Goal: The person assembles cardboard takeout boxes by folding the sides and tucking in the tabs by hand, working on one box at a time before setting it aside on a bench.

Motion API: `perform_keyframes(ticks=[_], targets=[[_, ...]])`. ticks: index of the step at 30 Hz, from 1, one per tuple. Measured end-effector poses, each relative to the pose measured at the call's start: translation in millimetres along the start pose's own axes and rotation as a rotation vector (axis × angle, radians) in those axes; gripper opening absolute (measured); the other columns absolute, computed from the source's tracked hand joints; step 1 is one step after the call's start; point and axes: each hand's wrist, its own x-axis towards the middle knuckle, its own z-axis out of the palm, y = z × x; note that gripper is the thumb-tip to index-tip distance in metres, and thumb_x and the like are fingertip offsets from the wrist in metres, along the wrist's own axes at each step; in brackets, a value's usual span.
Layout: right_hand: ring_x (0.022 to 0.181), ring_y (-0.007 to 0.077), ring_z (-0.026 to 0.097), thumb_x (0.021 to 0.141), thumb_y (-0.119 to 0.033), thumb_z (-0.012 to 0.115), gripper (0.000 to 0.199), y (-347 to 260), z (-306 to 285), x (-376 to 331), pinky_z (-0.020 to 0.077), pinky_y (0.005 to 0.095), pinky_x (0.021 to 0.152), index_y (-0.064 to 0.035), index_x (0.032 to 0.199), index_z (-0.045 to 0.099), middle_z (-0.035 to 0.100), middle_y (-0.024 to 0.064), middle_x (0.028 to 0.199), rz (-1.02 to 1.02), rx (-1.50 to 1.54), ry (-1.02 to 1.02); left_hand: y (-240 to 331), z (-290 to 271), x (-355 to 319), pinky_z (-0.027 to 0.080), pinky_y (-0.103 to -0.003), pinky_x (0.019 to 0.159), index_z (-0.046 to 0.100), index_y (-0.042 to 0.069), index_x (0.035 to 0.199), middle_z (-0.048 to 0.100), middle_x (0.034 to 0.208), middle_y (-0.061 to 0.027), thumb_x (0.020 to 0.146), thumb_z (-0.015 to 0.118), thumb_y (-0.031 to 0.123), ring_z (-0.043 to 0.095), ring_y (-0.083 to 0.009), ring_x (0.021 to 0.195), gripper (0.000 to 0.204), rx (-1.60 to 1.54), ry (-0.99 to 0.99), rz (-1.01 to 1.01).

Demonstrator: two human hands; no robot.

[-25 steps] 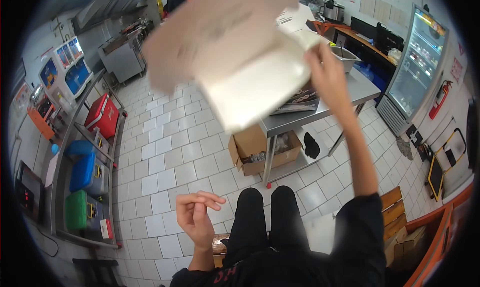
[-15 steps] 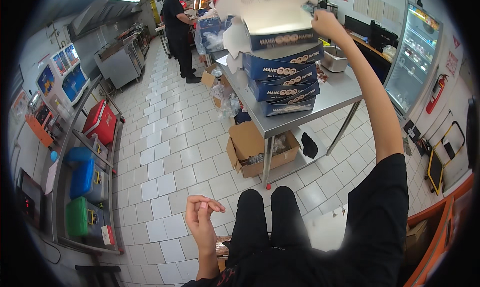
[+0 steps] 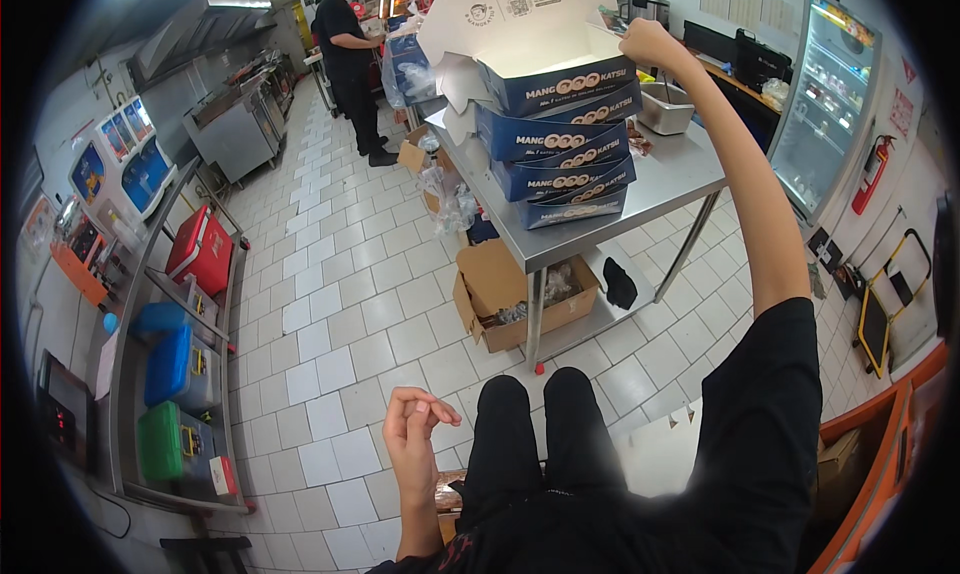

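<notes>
At one o'clock, a dark-blue folded paperboard takeout box is sitting on top of an uneven stack of matching boxes, its white lid standing open and its pale inside showing. The stack is resting near the close corner of a stainless-steel table. The person's right hand is reaching up to the top box's right edge, fingers curling in at the rim; whether they are pinching the board or only touching it, I cannot tell. At seven o'clock the left hand is hanging in the air above the tiled floor, fingers loosely bent and holding nothing.

The box is probably weighing very little, its walls staying fairly stiff while the lid and pale side flaps are likely bending easily. The smooth printed face may be sliding a little under dry fingers, and hard squeezing would be creasing it. A folded corner or doubled side wall is offering the best hold, with the lid giving a floppy one. Since the boxes are standing out of line, a sideways push would be risking the pile.

Beyond the stack, toward half past one, a stainless-steel food pan is sitting on the table.
</notes>
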Motion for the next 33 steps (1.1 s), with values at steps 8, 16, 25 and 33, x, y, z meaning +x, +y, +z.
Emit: perform_keyframes(ticks=[8,16,25,33], targets=[[0.061,0.0367,0.060,0.067,-0.014,0.052,0.022,1.7,-11.5,5.2,0.0504,0.0403,0.062,0.0046,0.065,0.062,0.060,0.0249,0.066,0.010,0.111,-0.022,-2.1,0.8,1.2,0.044,-0.028,0.060,0.046,0.003,0.087,0.047,0.063,-0.0039,0.087,0.041,0.008,0.052,-0.0155,0.061,0.008,-0.006,-0.002,-0.012],[0.056,0.0288,0.064,0.070,-0.007,0.044,0.027,-27.5,-15.2,-3.6,0.0536,0.0362,0.054,0.0093,0.079,0.062,0.063,0.0213,0.067,0.302,0.119,-0.275,-11.4,-8.9,-1.5,0.047,-0.030,0.063,0.048,0.001,0.088,0.053,0.066,-0.0085,0.090,0.040,0.005,0.056,-0.0185,0.064,0.009,-0.055,-0.031,-0.023],[0.067,0.0311,0.061,0.086,-0.043,0.054,0.043,-33.5,-17.2,-89.3,0.0454,0.0389,0.062,-0.0004,0.082,0.047,0.061,0.0168,0.069,0.139,0.127,0.384,-21.6,-12.7,-3.1,0.046,-0.029,0.063,0.048,0.001,0.087,0.051,0.065,-0.0073,0.090,0.040,0.006,0.055,-0.0178,0.063,0.009,-0.063,-0.033,-0.049],[0.123,0.0552,0.022,0.069,-0.047,0.068,0.093,-104.4,144.0,-601.6,0.0240,0.0684,0.093,-0.0138,0.141,0.018,0.019,0.0268,0.140,0.862,-0.045,-1.301,-57.9,-2.4,-4.1,0.044,-0.027,0.062,0.047,0.002,0.088,0.049,0.065,-0.0056,0.091,0.042,0.010,0.052,-0.0170,0.064,0.009,-0.008,-0.122,-0.179]])
